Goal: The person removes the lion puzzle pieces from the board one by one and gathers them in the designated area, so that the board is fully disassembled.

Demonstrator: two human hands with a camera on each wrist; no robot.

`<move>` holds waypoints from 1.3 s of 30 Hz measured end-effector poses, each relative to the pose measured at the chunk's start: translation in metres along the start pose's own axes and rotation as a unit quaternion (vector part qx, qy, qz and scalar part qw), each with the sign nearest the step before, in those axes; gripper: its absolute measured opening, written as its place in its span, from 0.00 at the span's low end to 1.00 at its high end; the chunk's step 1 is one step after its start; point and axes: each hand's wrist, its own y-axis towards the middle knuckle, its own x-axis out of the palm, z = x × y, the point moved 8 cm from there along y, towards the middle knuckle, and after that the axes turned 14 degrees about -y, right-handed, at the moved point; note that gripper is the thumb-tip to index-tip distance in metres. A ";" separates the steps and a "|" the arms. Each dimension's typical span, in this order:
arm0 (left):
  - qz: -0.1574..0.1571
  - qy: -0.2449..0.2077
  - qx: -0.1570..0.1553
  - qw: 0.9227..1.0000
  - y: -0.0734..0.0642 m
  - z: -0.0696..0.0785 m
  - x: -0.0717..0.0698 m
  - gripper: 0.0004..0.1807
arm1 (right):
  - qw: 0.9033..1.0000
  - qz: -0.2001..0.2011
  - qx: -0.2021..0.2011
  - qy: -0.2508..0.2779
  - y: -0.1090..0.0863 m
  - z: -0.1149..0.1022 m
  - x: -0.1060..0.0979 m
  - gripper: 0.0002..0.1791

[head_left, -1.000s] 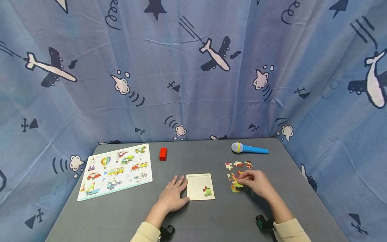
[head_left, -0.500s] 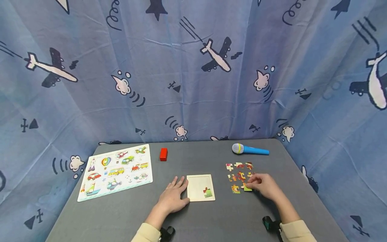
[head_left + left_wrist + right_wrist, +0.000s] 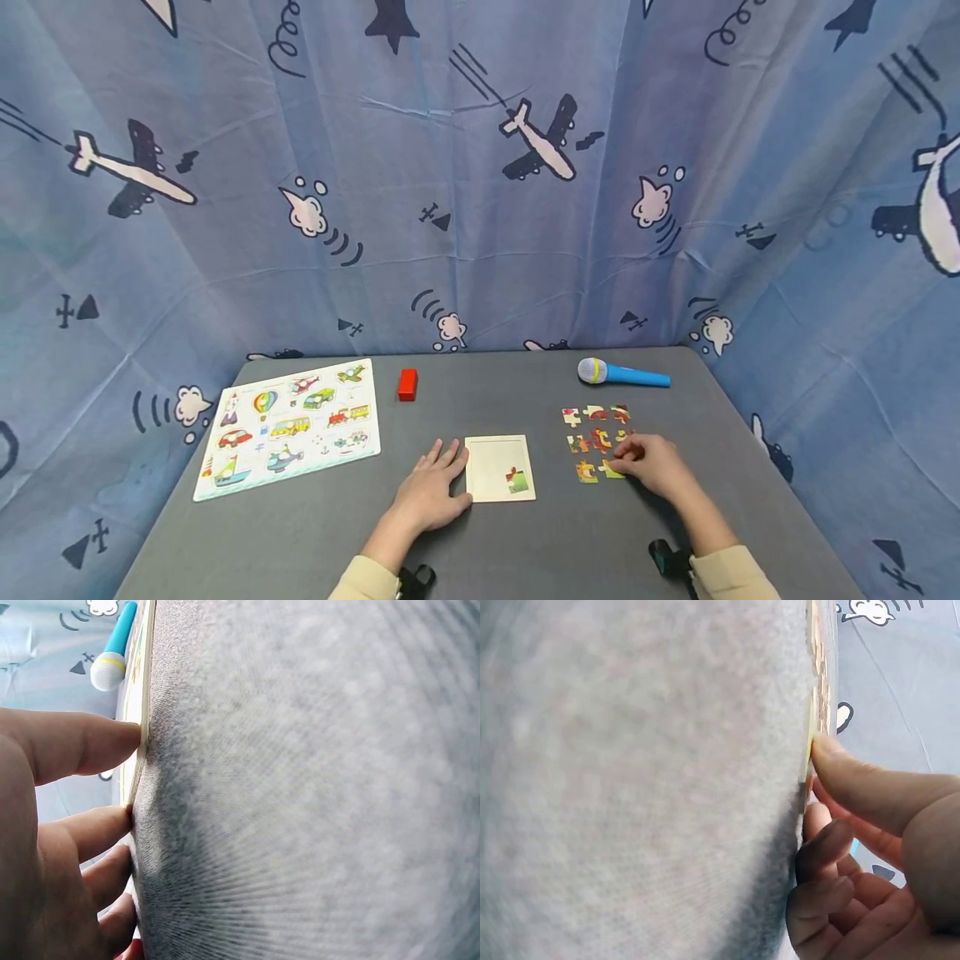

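Note:
My left hand [image 3: 429, 492] lies spread on the table, its thumb and index finger touching the left edge of a small wooden puzzle tray [image 3: 486, 458]. In that tray's lower right corner lies one green-and-red puzzle piece [image 3: 517, 480]. To the right, my right hand [image 3: 660, 468] pinches a yellow-green puzzle piece [image 3: 609, 470] at the lower right of a loose group of pieces; fingers partly cover it. The right wrist view shows the thumb [image 3: 855, 776] against a thin piece edge. In the left wrist view, straight fingers meet the tray's rim [image 3: 137, 761].
Several other puzzle pieces [image 3: 600, 439] lie in rough rows. Behind them is a blue toy microphone [image 3: 633, 377]. A red block [image 3: 407, 385] stands at the back, beside a large picture board [image 3: 300, 421] on the left. A curtain [image 3: 450, 208] hangs behind the grey table [image 3: 540, 542].
My right hand has moved a little to the right and toward me, shifting the yellow-green puzzle piece off the others to the bottom row. My left hand has stayed at the tray.

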 end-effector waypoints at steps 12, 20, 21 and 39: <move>0.005 -0.003 0.001 1.000 0.003 0.002 -0.002 0.40 | 0.999 0.026 -0.029 0.001 -0.002 -0.021 -0.010 0.10; -0.004 -0.001 -0.001 1.000 0.002 0.001 0.001 0.40 | 0.996 0.024 -0.073 0.038 -0.009 -0.063 -0.001 0.09; -0.005 -0.002 -0.001 1.000 0.001 0.001 0.001 0.40 | 0.995 0.024 -0.083 0.044 -0.010 -0.069 0.002 0.08; 0.001 -0.004 0.001 1.000 0.001 -0.005 0.002 0.40 | 0.983 -0.027 -0.165 0.075 -0.016 -0.157 0.050 0.10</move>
